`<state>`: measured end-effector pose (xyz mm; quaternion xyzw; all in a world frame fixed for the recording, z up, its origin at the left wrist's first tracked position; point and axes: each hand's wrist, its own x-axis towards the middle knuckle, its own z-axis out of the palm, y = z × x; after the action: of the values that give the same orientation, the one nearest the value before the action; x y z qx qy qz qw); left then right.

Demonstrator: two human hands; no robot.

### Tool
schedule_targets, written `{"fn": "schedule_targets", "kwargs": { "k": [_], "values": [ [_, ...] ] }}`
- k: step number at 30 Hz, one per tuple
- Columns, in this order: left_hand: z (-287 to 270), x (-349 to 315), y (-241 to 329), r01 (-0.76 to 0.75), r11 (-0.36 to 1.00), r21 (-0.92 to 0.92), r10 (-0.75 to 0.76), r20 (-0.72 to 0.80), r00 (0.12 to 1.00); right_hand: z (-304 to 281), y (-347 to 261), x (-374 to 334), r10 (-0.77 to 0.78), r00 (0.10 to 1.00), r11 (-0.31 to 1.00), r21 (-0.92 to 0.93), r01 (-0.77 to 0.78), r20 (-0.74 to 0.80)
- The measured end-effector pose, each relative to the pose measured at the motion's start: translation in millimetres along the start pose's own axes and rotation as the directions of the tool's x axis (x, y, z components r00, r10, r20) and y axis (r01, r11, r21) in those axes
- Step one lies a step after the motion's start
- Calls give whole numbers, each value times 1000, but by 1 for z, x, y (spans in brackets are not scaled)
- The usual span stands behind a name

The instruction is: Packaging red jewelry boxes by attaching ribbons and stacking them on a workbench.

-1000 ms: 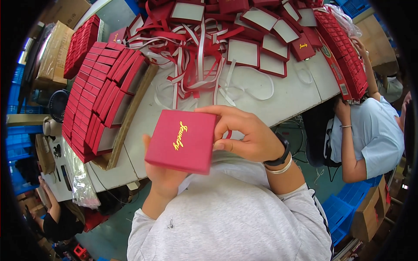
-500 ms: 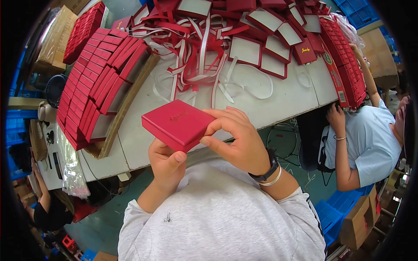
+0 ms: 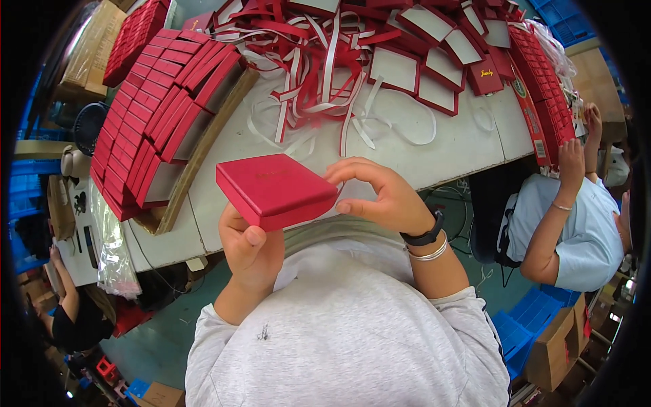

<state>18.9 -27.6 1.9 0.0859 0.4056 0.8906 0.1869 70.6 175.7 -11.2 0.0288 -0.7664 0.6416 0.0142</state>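
Note:
A flat red gift box (image 3: 274,190) with its lid on is tilted above the table's near edge. Faint lettering marks its top. My left hand (image 3: 251,247) grips it from below on the left, the thumb against the front side and the other fingers hidden underneath. Beside the box's right corner is my right hand (image 3: 390,200), thumb and index finger apart in a curve. Its fingertips are close to the corner, and whether they touch it is hard to see. Behind the box, red and white ribbons (image 3: 322,81) lie in a tangled heap.
Stacked red boxes (image 3: 146,122) fill a cardboard tray (image 3: 196,163) on the left. Open box halves with pale insides (image 3: 395,70) lie at the back of the white table (image 3: 468,149). Another tray of red boxes (image 3: 542,88) stands at right, near a seated co-worker (image 3: 563,230).
The box has tipped, showing more of its front side, and shifted slightly left. My right hand has moved right and loosened from the box's corner. The co-worker's arms have moved up to the tray.

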Motion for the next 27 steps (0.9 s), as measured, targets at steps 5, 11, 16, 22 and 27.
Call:
{"fn": "schedule_targets", "kwargs": {
  "k": [5,11,16,22,27],
  "values": [
    [-15,4,-1,-30,999,31,29,21,999,-9,1,-6,-14,1000,999,50,14,-5],
    [-30,9,-10,-49,997,61,49,4,999,-16,-34,-7,-99,990,982,-167,82,-101],
    [-16,10,-9,-39,997,-69,32,-91,995,-8,-24,-1,65,991,994,-75,-74,-117],
    [-16,7,-8,14,994,-112,-23,-79,997,-6,-12,3,132,985,990,-39,-137,-108],
    [-24,6,-13,42,973,-227,-29,62,998,-4,-5,7,101,988,992,-59,-109,-120]
  ]
}}
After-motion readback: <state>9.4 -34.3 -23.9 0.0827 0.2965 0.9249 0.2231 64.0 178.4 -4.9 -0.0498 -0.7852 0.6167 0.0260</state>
